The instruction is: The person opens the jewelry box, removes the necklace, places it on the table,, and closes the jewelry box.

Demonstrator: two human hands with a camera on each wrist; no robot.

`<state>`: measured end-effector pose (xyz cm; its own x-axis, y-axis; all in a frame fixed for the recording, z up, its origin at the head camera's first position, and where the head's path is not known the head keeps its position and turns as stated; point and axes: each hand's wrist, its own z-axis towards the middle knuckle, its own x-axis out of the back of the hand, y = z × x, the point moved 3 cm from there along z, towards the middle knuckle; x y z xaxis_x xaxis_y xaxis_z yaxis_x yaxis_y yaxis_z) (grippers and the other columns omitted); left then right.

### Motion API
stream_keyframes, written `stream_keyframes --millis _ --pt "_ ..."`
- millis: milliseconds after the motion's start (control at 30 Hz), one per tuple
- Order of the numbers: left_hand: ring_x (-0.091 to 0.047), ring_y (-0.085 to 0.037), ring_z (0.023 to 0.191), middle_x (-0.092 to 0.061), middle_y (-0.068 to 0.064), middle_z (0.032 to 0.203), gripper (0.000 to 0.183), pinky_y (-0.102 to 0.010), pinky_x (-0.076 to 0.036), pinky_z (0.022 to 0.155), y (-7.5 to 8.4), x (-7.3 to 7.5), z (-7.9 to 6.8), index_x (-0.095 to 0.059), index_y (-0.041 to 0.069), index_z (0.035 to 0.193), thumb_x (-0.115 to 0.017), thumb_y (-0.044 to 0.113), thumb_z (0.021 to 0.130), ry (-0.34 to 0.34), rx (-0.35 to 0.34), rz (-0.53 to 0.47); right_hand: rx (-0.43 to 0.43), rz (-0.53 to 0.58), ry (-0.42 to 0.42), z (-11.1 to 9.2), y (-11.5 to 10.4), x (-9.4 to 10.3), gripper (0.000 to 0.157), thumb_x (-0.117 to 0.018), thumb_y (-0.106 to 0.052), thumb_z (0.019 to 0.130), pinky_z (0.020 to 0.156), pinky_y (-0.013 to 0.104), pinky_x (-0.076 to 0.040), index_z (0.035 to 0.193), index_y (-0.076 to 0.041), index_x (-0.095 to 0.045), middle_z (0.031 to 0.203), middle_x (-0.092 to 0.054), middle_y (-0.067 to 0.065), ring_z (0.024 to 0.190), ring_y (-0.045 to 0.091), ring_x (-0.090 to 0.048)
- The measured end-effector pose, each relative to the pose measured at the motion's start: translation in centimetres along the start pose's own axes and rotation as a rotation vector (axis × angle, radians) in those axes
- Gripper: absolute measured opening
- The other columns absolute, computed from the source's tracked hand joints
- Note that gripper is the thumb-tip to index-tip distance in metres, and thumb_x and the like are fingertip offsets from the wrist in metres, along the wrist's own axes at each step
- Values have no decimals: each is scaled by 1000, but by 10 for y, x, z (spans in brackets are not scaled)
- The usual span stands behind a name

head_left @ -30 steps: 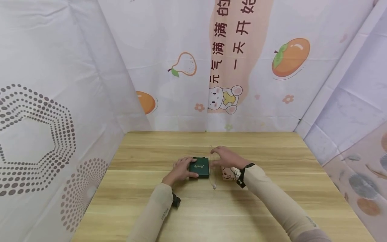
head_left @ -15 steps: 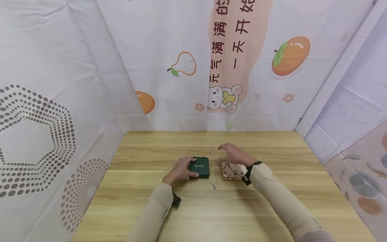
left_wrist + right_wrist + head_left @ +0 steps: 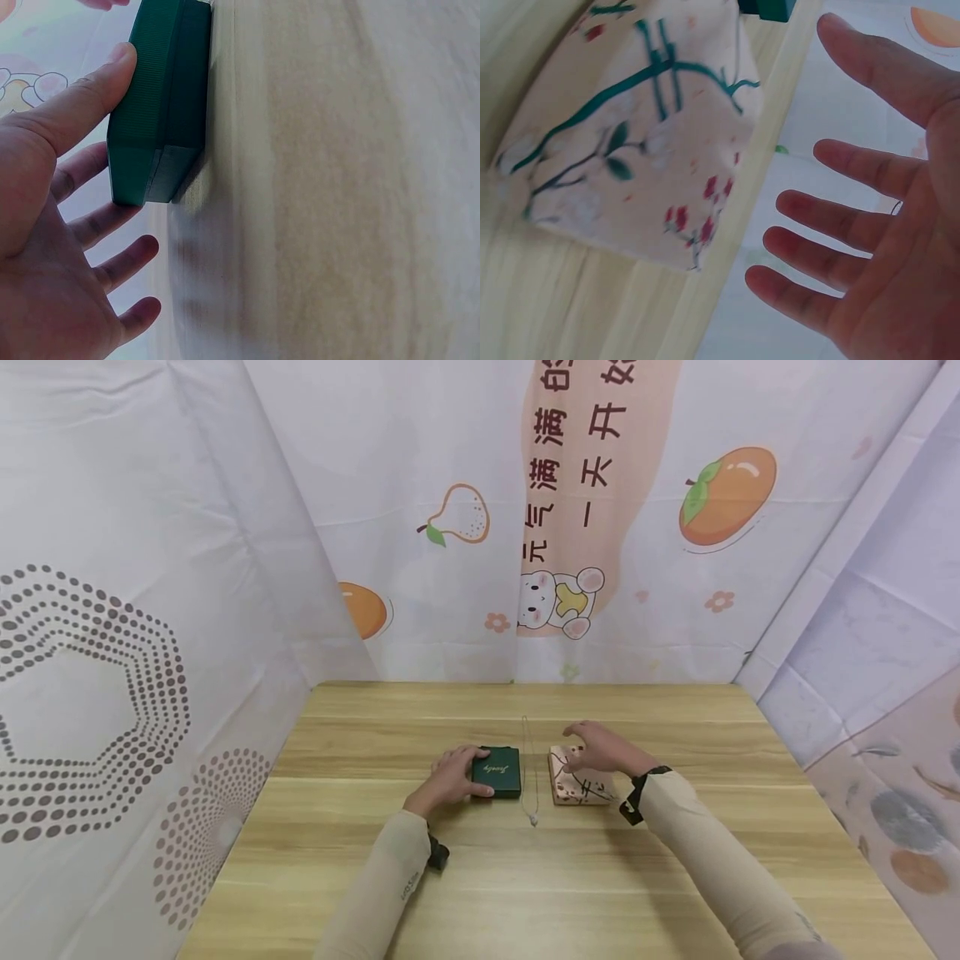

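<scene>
A dark green jewelry box (image 3: 498, 772) with gold lettering on its lid sits on the table. My left hand (image 3: 452, 777) holds it from the left, thumb against the lid's edge; in the left wrist view the lower fingers spread past its corner. Just right of the box a thin chain necklace lies stretched lengthwise, its small pendant (image 3: 533, 819) towards me. Farther right is a flat, pale pink item with a branch-and-flower print (image 3: 634, 142). Above its far part hovers my right hand (image 3: 603, 748), fingers spread and holding nothing.
The light wooden table (image 3: 480, 893) ends at the back against a white curtain (image 3: 420, 643) printed with fruit and characters. More patterned cloth hangs at the left and right sides.
My right hand has moved right, from beside the necklace to over the flower-printed item, uncovering more of it. My left hand keeps its hold on the green box; the necklace lies as before.
</scene>
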<state>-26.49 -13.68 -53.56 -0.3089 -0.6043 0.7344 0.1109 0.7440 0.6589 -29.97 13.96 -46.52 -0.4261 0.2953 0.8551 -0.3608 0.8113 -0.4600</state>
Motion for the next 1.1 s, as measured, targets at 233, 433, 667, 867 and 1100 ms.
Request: stream_keyframes --millis 233,433,667,867,1100 --pt "-35 -35 135 -39 -4 153 71 -58 -22 108 0 2 1 -49 24 141 -80 38 79 -11 -4 7 21 -59 15 -9 12 -3 82 -84 -32 74 100 58 -43 139 2 -48 142 -44 30 124 46 -48" --pt "-36 -34 134 -39 -4 153 72 -58 -23 108 -1 1 1 -49 23 141 -80 38 78 -9 -3 -1 34 -87 1 -15 19 -10 84 -83 -35 76 96 58 -45 141 1 -44 140 -42 34 121 48 -49" --pt "-36 -34 134 -39 -5 153 72 -58 -24 107 0 -1 -1 -49 23 141 -81 37 78 1 -1 -8 -1 -77 -17 -22 25 -22 82 -83 -31 77 100 62 -40 143 -4 -43 144 -39 32 129 53 -40" --pt "-37 -34 133 -39 -6 153 71 -57 -25 105 1 -2 -3 -48 21 141 -80 35 79 -4 -14 -31 -39 -71 -24 -23 28 -27 100 -88 -32 70 95 56 -46 149 -2 -34 147 -36 29 122 45 -51" --pt "-33 -35 137 -36 -7 155 73 -59 -24 109 1 -2 -2 -47 22 143 -80 35 79 -17 -21 -46 -27 -85 -24 -19 33 -33 112 -91 -32 65 96 52 -47 150 3 -28 148 -32 29 123 42 -51"
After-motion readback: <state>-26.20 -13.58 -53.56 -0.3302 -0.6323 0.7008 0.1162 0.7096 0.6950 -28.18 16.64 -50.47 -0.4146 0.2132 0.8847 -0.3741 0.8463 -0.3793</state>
